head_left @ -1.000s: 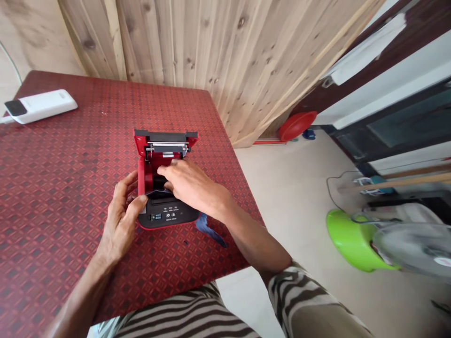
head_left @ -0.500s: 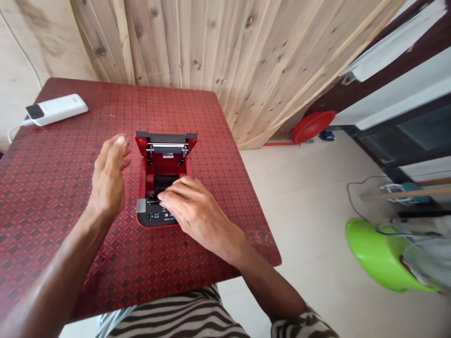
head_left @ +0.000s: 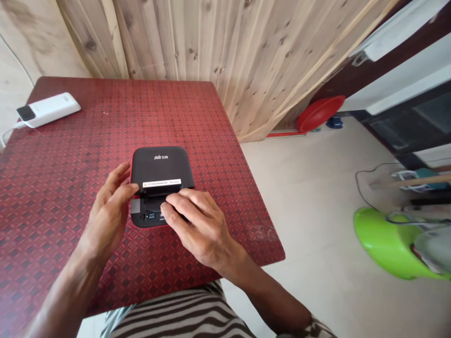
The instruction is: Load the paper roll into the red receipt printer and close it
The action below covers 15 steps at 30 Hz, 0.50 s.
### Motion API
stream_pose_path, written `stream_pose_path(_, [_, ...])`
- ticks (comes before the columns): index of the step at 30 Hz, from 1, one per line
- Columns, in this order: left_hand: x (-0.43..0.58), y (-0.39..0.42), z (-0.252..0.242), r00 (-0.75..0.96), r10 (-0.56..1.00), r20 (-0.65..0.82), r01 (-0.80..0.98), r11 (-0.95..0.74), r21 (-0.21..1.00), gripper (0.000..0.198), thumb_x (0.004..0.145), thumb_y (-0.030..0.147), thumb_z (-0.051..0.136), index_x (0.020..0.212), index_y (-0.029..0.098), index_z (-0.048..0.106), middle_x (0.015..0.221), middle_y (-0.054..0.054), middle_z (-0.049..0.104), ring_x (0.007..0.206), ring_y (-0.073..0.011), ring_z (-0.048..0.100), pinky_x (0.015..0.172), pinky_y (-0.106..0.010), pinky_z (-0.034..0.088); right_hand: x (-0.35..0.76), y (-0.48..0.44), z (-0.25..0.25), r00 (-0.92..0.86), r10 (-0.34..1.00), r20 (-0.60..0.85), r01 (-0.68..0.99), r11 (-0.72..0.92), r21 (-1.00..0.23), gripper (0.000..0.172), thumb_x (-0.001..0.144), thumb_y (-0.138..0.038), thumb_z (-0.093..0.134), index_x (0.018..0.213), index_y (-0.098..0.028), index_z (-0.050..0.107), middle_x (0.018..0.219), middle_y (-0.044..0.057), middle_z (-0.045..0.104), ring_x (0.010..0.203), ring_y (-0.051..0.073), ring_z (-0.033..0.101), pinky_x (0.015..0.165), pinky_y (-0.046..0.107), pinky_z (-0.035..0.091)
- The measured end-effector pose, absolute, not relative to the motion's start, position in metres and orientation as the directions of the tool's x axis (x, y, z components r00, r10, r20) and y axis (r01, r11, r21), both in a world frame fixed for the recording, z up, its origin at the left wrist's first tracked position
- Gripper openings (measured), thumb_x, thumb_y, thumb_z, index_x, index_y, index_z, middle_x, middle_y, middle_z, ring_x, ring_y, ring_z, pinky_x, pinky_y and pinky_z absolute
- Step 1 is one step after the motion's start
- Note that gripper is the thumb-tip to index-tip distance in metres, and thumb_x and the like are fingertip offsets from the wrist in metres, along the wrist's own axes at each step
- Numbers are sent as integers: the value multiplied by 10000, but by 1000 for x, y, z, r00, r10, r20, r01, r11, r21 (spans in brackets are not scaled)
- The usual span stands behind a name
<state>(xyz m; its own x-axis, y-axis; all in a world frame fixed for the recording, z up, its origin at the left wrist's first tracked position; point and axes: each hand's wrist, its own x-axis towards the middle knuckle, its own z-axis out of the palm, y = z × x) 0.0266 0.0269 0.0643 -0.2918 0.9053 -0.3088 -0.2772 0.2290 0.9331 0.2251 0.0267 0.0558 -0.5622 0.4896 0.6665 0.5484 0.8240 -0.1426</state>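
- Left hand (head_left: 107, 213): fingers released and loosely spread, with the thumb tip at the lid's front corner, 8 o'clock.
- Right hand (head_left: 199, 225): fingers bunched over the device's front, 5 o'clock, on or beside a dark strip (head_left: 153, 205); I cannot tell whether they pinch it or only press.
- Device (head_left: 190, 174): on the bench (head_left: 225, 155), between the two hands. Its black lid (head_left: 162, 166) lies over the body, a white label (head_left: 161, 183) near its front edge; at 6 o'clock is the panel (head_left: 150, 217).
- Risk: if the strip is loose, it could crease or catch between lid and panel, most likely were the lid pushed down with the strip askew.
- Risk: a fingertip so close to that gap could be nipped should the lid drop.
- Risk: pressing at one corner only might seat the lid unevenly or turn the device on the smooth bench.
- As a container, the device hides its inside under the lid; what it holds cannot be told.
- Power bank (head_left: 52, 110): at 10 o'clock, well apart, with a white cable.
- Red basin (head_left: 320, 113): beyond the bench, 2 o'clock; no contents can be made out.
- Green tub (head_left: 378, 241): on the floor, 4 o'clock, something greyish and see-through at its right side, cut off by the view's edge.
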Motion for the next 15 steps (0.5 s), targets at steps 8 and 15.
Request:
stream_pose_path(8, [23, 15, 51, -254, 920, -299, -196, 253, 947, 667, 861, 428, 829, 1480, 221, 689, 1372, -100, 779, 1305, -347, 714, 1117, -477, 566, 223, 27, 55, -505, 568, 650, 556, 790, -259, 191, 1093, -69, 601, 1059, -165, 763, 1241, 101, 859, 1199, 228, 793, 1028, 385, 605])
stream_pose_path(15, [21, 14, 45, -269, 923, -274, -177, 232, 956, 663, 854, 438, 838, 1470, 229, 708, 1344, -108, 801, 1269, -351, 741, 1097, -492, 581, 226, 25, 59, -531, 615, 582, 534, 777, -334, 224, 1097, -67, 579, 1149, -184, 763, 1279, 111, 855, 1233, 236, 799, 1042, 408, 628])
